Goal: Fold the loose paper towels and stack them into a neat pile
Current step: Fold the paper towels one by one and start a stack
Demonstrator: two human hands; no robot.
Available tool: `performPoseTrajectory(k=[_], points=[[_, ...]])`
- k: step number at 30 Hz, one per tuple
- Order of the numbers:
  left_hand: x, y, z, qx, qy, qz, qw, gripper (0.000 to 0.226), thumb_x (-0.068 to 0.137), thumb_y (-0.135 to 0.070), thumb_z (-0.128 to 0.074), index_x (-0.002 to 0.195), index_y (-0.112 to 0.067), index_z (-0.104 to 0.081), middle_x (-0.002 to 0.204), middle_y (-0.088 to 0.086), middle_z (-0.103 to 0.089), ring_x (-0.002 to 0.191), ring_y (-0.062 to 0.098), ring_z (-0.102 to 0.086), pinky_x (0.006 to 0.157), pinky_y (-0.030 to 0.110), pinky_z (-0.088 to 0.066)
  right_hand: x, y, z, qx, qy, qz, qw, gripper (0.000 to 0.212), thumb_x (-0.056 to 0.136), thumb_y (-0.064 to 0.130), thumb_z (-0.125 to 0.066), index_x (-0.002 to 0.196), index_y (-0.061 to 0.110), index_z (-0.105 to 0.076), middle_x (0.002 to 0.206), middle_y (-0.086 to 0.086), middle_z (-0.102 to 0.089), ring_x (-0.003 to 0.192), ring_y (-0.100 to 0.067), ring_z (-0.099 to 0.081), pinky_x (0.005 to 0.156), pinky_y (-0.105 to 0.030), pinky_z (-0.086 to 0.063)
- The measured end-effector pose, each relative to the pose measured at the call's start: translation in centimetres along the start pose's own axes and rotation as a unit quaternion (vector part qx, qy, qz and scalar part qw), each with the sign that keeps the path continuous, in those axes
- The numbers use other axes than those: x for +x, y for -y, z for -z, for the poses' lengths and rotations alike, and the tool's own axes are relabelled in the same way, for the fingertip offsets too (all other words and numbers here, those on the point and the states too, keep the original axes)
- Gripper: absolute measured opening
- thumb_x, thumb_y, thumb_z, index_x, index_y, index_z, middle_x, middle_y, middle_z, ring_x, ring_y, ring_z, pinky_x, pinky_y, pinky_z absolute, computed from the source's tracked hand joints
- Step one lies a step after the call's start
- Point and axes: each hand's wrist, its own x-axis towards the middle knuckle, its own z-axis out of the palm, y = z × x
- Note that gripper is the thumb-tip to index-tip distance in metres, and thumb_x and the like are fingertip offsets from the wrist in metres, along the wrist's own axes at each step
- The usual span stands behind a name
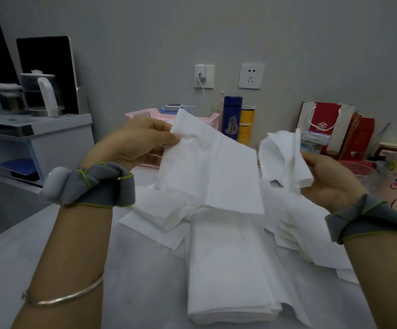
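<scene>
Paper towels (211, 167) held aloft; left hand (133, 143) pinches, right hand (330, 176) grips.

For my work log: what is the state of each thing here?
Left hand: pinches flat white paper towel, raised.
Right hand: holds crumpled white paper towel, raised.
Folded white towel pile: stacked on table.
Loose white towels: scattered behind pile.
White wall charger: plugged in.

Paper towels (211, 167): plain white. Wristbands (107, 186): grey, lime-green trim. At the far edge of the counter (145, 281): basket (143, 115) pink, latticed; flask (232, 117) dark blue; canister (246, 125) yellow; gift bag (323, 119) red and white.
</scene>
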Motion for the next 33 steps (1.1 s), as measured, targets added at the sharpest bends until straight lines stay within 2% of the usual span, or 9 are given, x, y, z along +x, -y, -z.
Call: performPoseTrajectory(k=[1, 3, 5, 8, 9, 11, 14, 23, 33], points=[[-0.1, -0.1, 0.1, 0.005, 0.0, -0.002, 1.0, 0.016, 0.091, -0.004, -0.053, 0.081, -0.012, -0.063, 0.073, -0.001, -0.068, 0.05, 0.005, -0.063, 0.051, 0.017, -0.053, 0.2, 0.2, 0.8, -0.007, -0.021, 0.008, 1.0, 0.025, 0.097, 0.018, -0.044, 0.113, 0.006, -0.058, 0.109, -0.014, -0.061, 0.092, -0.026, -0.056, 0.099, -0.039, -0.043], [-0.4, -0.3, 0.2, 0.017, -0.001, -0.003, 1.0, 0.016, 0.091, -0.005, -0.054, 0.08, -0.012, -0.064, 0.069, -0.003, -0.068, 0.048, 0.004, -0.062, 0.05, 0.017, -0.052, 0.5, 0.3, 2.2, -0.05, -0.092, 0.02, 0.994, 0.03, 0.097, 0.017, -0.045, 0.123, 0.006, -0.054, 0.121, -0.014, -0.059, 0.096, -0.026, -0.057, 0.094, -0.039, -0.045], [-0.6, -0.5, 0.1, 0.03, -0.001, -0.001, 1.0, 0.014, 0.09, -0.007, -0.056, 0.08, -0.012, -0.064, 0.073, 0.0, -0.067, 0.049, 0.005, -0.062, 0.05, 0.017, -0.052, 0.8, 0.0, 3.9, -0.239, -0.19, 0.046, 0.951, 0.019, 0.094, 0.012, -0.049, 0.108, 0.002, -0.059, 0.118, -0.02, -0.06, 0.097, -0.03, -0.058, 0.085, -0.038, -0.046], [-0.9, -1.1, -0.6, 0.047, 0.002, -0.007, 0.999, 0.01, 0.088, -0.011, -0.059, 0.08, -0.013, -0.065, 0.075, 0.001, -0.067, 0.051, 0.006, -0.063, 0.05, 0.017, -0.054, 1.0, 0.5, 5.1, -0.624, -0.277, 0.172, 0.711, 0.017, 0.087, 0.006, -0.053, 0.099, -0.005, -0.058, 0.106, -0.029, -0.059, 0.097, -0.042, -0.055, 0.09, -0.049, -0.044], [-1.0, -1.3, -1.0, 0.05, 0.007, -0.01, 0.999, 0.01, 0.087, -0.012, -0.06, 0.079, -0.014, -0.065, 0.072, 0.0, -0.068, 0.051, 0.006, -0.064, 0.049, 0.017, -0.054, 0.9, 1.1, 4.7, -0.629, -0.267, 0.216, 0.697, 0.022, 0.087, 0.007, -0.053, 0.105, -0.004, -0.057, 0.108, -0.028, -0.059, 0.099, -0.043, -0.055, 0.089, -0.051, -0.045], [-1.2, -1.8, -1.8, 0.052, 0.025, -0.015, 0.998, 0.007, 0.086, -0.015, -0.061, 0.079, -0.015, -0.064, 0.064, -0.004, -0.07, 0.053, 0.007, -0.066, 0.048, 0.018, -0.053, 0.2, 2.3, 2.7, -0.536, -0.187, 0.285, 0.773, 0.027, 0.091, 0.015, -0.052, 0.116, 0.005, -0.054, 0.112, -0.017, -0.059, 0.099, -0.033, -0.057, 0.08, -0.044, -0.05], [-1.9, -2.3, -2.5, 0.005, 0.051, -0.004, 0.999, 0.006, 0.086, -0.014, -0.06, 0.082, -0.012, -0.064, 0.062, -0.004, -0.07, 0.052, 0.008, -0.066, 0.047, 0.017, -0.051, -0.8, 1.6, -0.6, -0.452, -0.004, 0.256, 0.854, 0.013, 0.093, 0.019, -0.052, 0.105, 0.02, -0.057, 0.096, 0.0, -0.062, 0.086, -0.012, -0.059, 0.068, -0.022, -0.046], [-5.5, 4.7, -1.1, -0.146, -0.01, 0.147, 0.978, 0.009, 0.087, -0.011, -0.056, 0.09, -0.006, -0.063, 0.073, 0.01, -0.073, 0.057, 0.019, -0.07, 0.045, 0.027, -0.055, 2.0, -4.2, -0.6, -0.565, 0.126, 0.05, 0.814, 0.014, 0.096, 0.021, -0.048, 0.1, 0.012, -0.058, 0.088, 0.0, -0.064, 0.075, -0.011, -0.06, 0.066, -0.021, -0.051], [-6.8, 9.7, -1.2, -0.148, -0.02, 0.199, 0.969, 0.01, 0.085, -0.006, -0.061, 0.084, 0.001, -0.068, 0.082, 0.015, -0.073, 0.062, 0.021, -0.071, 0.049, 0.026, -0.056, 2.3, -5.4, -0.1, -0.573, 0.193, -0.028, 0.796, 0.029, 0.097, 0.04, -0.041, 0.097, 0.021, -0.063, 0.089, 0.005, -0.06, 0.076, -0.009, -0.058, 0.066, -0.016, -0.05]])
